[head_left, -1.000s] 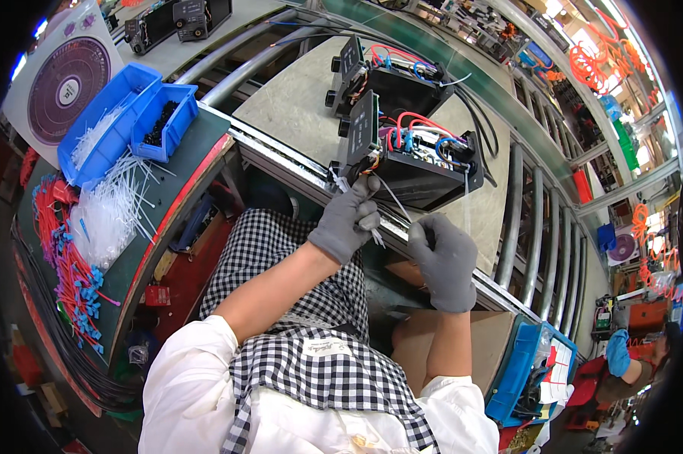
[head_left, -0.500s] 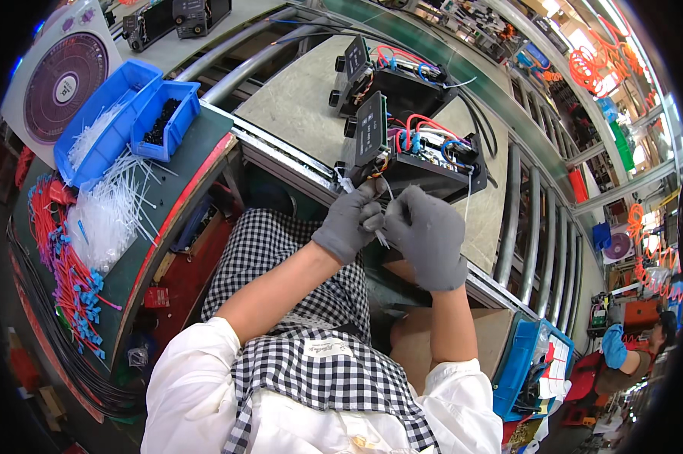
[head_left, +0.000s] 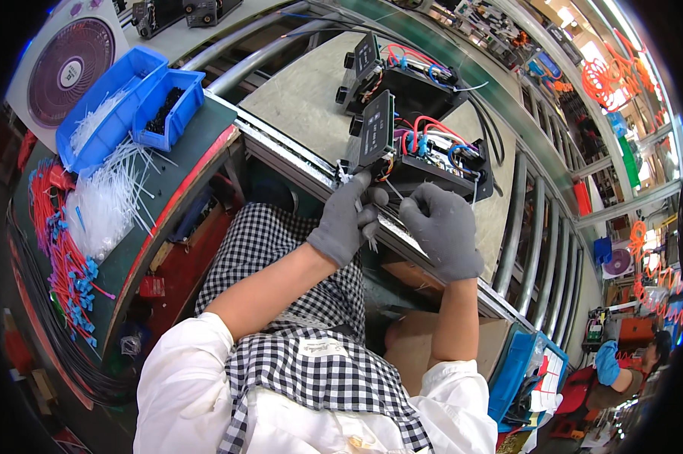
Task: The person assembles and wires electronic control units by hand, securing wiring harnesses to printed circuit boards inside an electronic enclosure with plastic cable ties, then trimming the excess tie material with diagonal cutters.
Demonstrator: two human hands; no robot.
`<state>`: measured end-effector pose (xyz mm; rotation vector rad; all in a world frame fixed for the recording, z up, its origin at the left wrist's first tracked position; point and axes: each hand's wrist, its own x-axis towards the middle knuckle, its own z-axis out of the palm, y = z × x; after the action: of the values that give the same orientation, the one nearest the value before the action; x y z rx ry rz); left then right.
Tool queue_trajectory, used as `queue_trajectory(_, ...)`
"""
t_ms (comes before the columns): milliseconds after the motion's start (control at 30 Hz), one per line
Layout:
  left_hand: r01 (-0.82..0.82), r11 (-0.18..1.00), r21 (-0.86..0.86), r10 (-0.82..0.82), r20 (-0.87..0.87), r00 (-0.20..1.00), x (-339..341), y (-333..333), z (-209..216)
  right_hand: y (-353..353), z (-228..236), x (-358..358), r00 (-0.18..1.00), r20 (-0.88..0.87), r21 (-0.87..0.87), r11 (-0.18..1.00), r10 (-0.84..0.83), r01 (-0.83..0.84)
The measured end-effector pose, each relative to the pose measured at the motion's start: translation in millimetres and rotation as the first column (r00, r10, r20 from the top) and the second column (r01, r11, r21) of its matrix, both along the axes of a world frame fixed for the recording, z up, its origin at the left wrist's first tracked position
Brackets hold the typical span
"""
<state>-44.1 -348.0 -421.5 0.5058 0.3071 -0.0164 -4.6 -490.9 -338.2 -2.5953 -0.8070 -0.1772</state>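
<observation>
Black metal box-shaped electronics unit with an open top [head_left: 436, 179] sat on the near part of a flat greyish-beige board [head_left: 292, 92], just beyond the hands, with a matching black metal unit [head_left: 424, 89] on its far side. It looked fairly heavy and rigid — likely best held by both hands low on the casing, away from the flat black front panel [head_left: 373, 136] at its left end and the looped, soft-looking red wires [head_left: 432, 121], which could snag. The grey-gloved left hand [head_left: 343, 222] curled its fingers around a bunch of slim white plastic ties [head_left: 372, 244] near the panel's lower edge. The grey-gloved right hand [head_left: 443, 231] seemed to pinch one thin white plastic tie [head_left: 395, 191] — probably light, bendy and slick, so best gripped firmly close to its end.
</observation>
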Motion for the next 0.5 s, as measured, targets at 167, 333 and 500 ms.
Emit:
queue_trajectory(167, 0.032, 0.990, -0.139, -0.040, -0.058, 0.997, 9, 3, -4, 9, -14, 3, 0.996, 0.067, 0.099, 0.994, -0.056, 0.049)
queue_trajectory(333, 0.172, 0.892, -0.419, -0.118, 0.150, 0.982, 24, 11, -35, 11, -14, 4, 0.994, 0.094, 0.076, 0.996, -0.055, 0.048)
queue_trajectory(500, 0.218, 0.836, -0.504, -0.136, 0.195, 0.971, 24, 10, -27, 10, -12, 6, 0.997, 0.055, 0.056, 0.997, -0.062, 0.059)
